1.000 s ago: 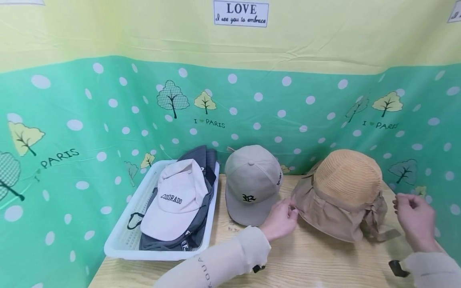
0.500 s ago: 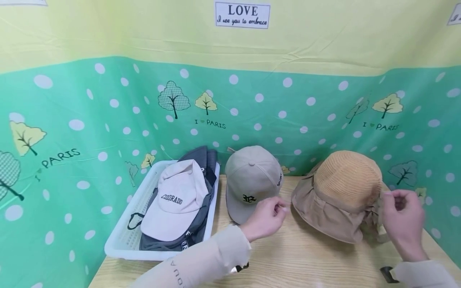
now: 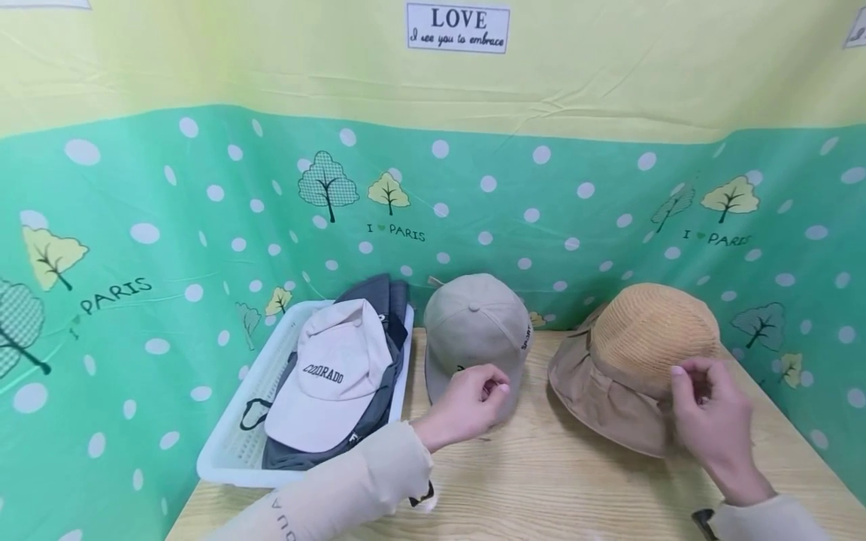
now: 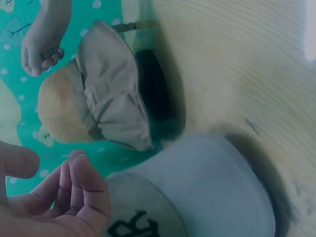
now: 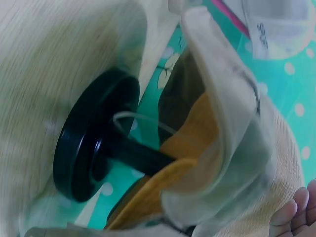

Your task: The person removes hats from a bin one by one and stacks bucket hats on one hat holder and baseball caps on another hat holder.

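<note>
A straw-crowned sun hat with a brown cloth brim sits at the right of the table. Beneath it, a round black stand shows in the right wrist view. My right hand hovers by the hat's right front, fingers loosely bent and holding nothing; it hides the brim's right end. To the left is a grey baseball cap with a dark emblem, its visor toward me. In front of that cap floats my left hand, loosely curled with nothing in it, covering most of the emblem.
A white plastic basket stands at the left with a pale "COLORADO" cap lying on several dark hats. Behind everything hangs a green and yellow curtain. Bare wood tabletop lies in front of the hats.
My left hand has moved left, from the sun hat's brim to before the grey cap. My right hand has come left from beyond the sun hat to its right front. The hats stay put.
</note>
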`<state>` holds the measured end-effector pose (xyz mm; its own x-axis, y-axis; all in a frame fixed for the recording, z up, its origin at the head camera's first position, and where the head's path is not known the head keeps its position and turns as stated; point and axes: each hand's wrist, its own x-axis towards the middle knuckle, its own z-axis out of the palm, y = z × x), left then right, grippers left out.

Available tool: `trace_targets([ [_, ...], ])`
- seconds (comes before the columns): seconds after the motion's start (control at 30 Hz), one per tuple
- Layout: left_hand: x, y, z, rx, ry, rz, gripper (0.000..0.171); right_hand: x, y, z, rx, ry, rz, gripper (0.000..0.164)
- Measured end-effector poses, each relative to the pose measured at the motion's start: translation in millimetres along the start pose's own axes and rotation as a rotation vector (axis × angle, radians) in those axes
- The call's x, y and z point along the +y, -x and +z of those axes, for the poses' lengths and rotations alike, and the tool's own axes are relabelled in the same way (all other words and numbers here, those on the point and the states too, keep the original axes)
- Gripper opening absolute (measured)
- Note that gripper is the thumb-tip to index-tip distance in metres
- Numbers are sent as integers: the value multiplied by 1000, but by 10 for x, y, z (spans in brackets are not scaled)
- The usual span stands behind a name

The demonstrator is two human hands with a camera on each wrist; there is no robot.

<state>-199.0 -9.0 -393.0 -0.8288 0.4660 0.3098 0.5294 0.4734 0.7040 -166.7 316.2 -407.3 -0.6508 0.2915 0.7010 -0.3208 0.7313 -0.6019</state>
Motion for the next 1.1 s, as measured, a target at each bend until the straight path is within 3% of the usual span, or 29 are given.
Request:
trace_targets([
  [0.17, -68, 74, -151, 16, -23, 9, 15, -86, 54, 92, -33, -48, -89, 8],
  [0.4, -138, 174, -406, 28, -52, 6, 15, -201, 107, 246, -63, -114, -277, 13],
  [0.77, -294, 301, -703, 65, -101, -51, 16, -474, 236, 531, -209, -181, -293, 16],
  [1.1, -449, 401, -956, 127, -128, -116, 12, -728, 355, 857, -272, -267, -338, 15],
])
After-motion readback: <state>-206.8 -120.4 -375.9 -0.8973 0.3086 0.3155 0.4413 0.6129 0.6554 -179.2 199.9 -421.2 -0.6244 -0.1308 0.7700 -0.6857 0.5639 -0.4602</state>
